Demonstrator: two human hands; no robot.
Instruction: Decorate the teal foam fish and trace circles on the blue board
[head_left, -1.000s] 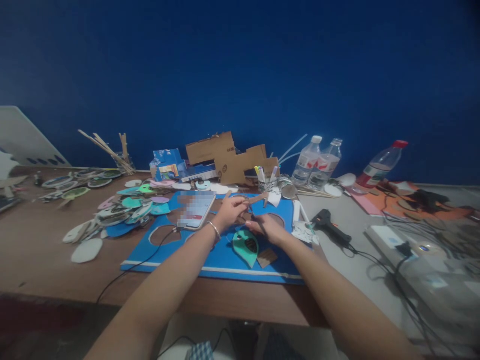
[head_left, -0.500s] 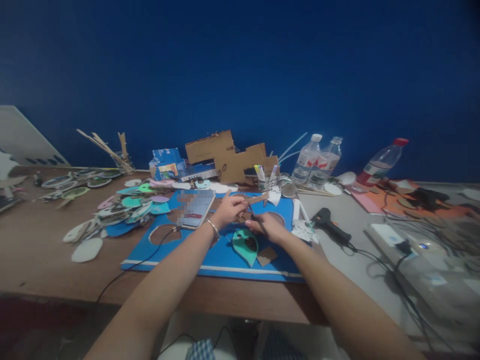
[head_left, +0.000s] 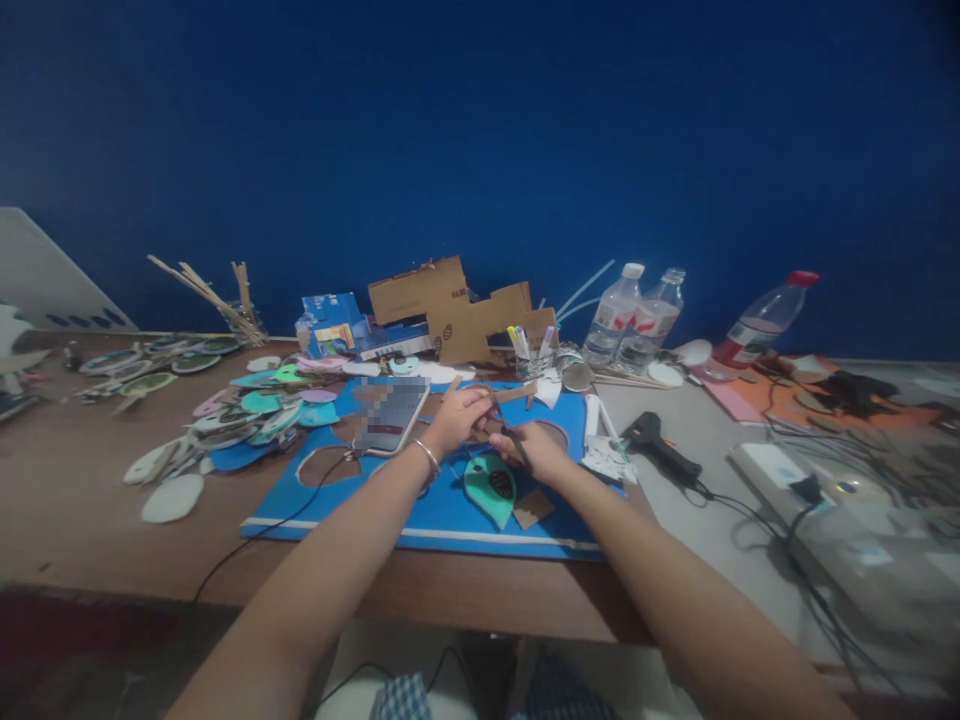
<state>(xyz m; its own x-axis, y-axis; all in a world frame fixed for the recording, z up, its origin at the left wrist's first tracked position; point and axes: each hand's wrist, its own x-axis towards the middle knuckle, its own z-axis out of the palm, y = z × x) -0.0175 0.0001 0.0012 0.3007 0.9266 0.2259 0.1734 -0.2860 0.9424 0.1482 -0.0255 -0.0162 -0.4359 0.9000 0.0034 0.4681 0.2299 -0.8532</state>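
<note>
Over the blue board (head_left: 450, 535), my left hand (head_left: 459, 418) is closed on a brown cardboard strip (head_left: 517, 393) that sticks out to its right. Dark scissors (head_left: 511, 432) are in my right hand (head_left: 534, 450), its fingers closed round the handles. The blades point up and left, toward the strip beside my left fingers. Just below my hands lies a green leaf-shaped piece (head_left: 489, 488) with a dark patch. A small brown cardboard square (head_left: 533, 509) is to its right. A phone (head_left: 390, 415) with a cable rests left of my left hand.
Piled cut-outs (head_left: 262, 425) cover the table at left. Cardboard (head_left: 450, 325), markers (head_left: 529, 340) and clear bottles (head_left: 615, 315) stand along the back. On the right are a black glue gun (head_left: 662, 447), a red-capped bottle (head_left: 765, 325) and a power strip (head_left: 780, 475) with cables.
My right hand and the scissors have shifted slightly, and the blades now show more clearly beside my left fingers. My left hand keeps hold of the strip almost in place.
</note>
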